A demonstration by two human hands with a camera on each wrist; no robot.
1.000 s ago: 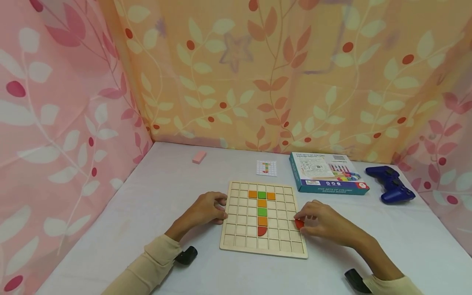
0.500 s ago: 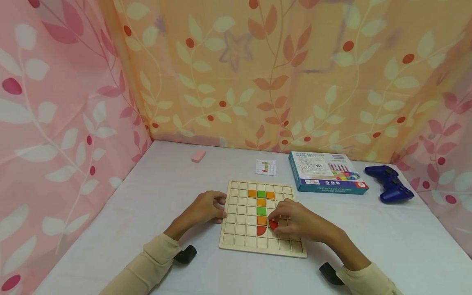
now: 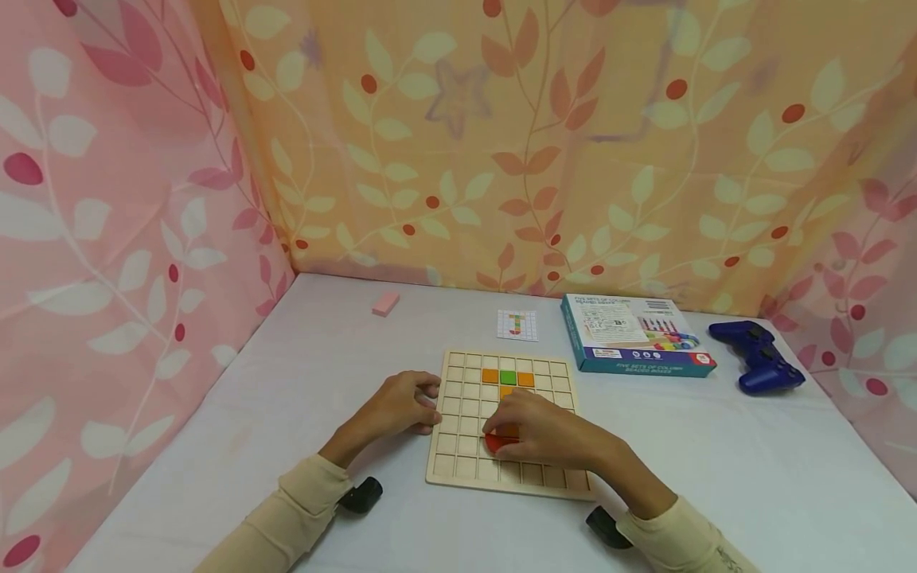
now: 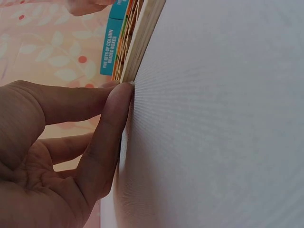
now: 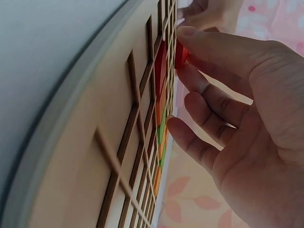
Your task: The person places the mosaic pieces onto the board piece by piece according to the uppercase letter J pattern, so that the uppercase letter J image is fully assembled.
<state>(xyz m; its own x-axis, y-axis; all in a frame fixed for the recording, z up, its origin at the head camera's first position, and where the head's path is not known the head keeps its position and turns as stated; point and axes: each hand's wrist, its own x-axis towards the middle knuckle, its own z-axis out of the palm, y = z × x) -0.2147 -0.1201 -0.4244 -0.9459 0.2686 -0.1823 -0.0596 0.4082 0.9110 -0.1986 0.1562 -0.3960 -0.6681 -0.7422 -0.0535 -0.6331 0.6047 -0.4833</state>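
Observation:
A wooden grid board [image 3: 458,467] lies flat on the table. My left hand [image 3: 397,402] holds its left edge, thumb and forefinger touching the rim in the left wrist view. My right hand [image 3: 552,430] is over the board and pinches a small red rounded tile [image 5: 181,54] between thumb and fingers. In the right wrist view this tile is just off the board's surface, near another red tile [image 5: 160,71] lying in the grid. Orange tiles [image 3: 490,376] and a green tile [image 3: 508,377] form a row near the top. My right hand hides most of the column below.
Behind the board lies a small pattern card [image 3: 517,326]. A beaded-boxes carton [image 3: 637,338] and a blue game controller [image 3: 758,358] are at the back right. A pink block [image 3: 386,304] sits at the back left. Patterned cloth [image 3: 458,143] surrounds the white table.
My right hand has carried the red tile leftward from the board's right edge to the column of tiles, now covering part of it. My left hand stays at the left edge.

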